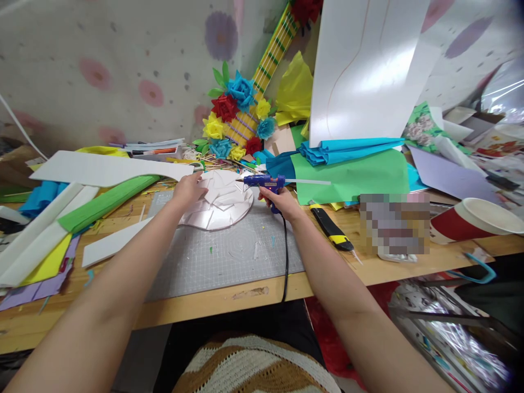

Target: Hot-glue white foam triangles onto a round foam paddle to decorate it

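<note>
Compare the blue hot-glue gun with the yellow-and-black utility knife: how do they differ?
The blue hot-glue gun is gripped in the right hand, with its nozzle pointing left at the white foam pieces. The yellow-and-black utility knife lies untouched on the wooden table. The gun trails a black cord over the table edge, while the knife has none. Both are hand tools.

No legible text, number, brand or sign. The glue gun [266,182] body shows no readable marking; the cutting mat [229,256] shows grid lines only.
</note>
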Demonstrator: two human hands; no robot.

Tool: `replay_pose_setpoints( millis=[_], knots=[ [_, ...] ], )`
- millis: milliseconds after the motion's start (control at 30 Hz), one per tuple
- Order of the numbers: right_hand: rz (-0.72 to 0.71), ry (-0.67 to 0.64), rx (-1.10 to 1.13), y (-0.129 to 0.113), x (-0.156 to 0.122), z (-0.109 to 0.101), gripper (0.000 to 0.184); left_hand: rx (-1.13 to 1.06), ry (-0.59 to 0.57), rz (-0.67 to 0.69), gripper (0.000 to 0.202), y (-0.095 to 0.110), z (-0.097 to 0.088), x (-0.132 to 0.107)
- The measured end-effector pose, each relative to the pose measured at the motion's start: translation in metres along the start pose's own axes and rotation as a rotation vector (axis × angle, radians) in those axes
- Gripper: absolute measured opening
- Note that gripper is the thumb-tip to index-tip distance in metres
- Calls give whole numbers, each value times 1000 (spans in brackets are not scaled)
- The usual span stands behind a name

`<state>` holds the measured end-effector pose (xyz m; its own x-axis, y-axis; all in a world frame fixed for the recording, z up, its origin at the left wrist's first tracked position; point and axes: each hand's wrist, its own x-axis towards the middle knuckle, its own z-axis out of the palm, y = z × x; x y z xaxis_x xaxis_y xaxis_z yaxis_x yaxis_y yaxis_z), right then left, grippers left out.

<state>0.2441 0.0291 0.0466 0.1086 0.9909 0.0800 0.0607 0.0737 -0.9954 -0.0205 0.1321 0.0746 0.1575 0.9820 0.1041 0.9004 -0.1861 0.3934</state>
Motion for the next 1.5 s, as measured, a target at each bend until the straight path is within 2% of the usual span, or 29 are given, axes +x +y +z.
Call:
replay_pose_setpoints(
  millis=[167,367,700,800,967,1167,1233,1300,1400,1500],
  knots=[
    [7,-6,-42,-1,0,-2,45,-47,21,-60,56,1,-10,-8],
    [24,24,-60,0,1,-1,47,9,25,-132,59,-5,-7,-7],
    [29,31,-79,2,2,-1,45,-127,74,-134,53,-9,-6,-8],
    [34,35,-77,2,2,-1,45,-172,126,-125,43,-10,-4,-8],
    [26,29,-68,2,2,-1,44,-186,177,-115,39,-16,0,-4],
    [22,28,-48,5,3,-2,43,-372,321,-205,35,-34,-8,6],
    [28,25,-63,4,2,-2,42,-362,294,-196,34,-36,-12,5],
    [36,25,-79,2,1,-1,42,-278,198,-148,36,-35,-15,0],
    [36,28,-76,1,0,0,41,-72,40,-11,46,-29,-13,-7],
    [35,33,-65,3,1,0,42,102,-46,108,50,-22,-9,-9]
  ],
)
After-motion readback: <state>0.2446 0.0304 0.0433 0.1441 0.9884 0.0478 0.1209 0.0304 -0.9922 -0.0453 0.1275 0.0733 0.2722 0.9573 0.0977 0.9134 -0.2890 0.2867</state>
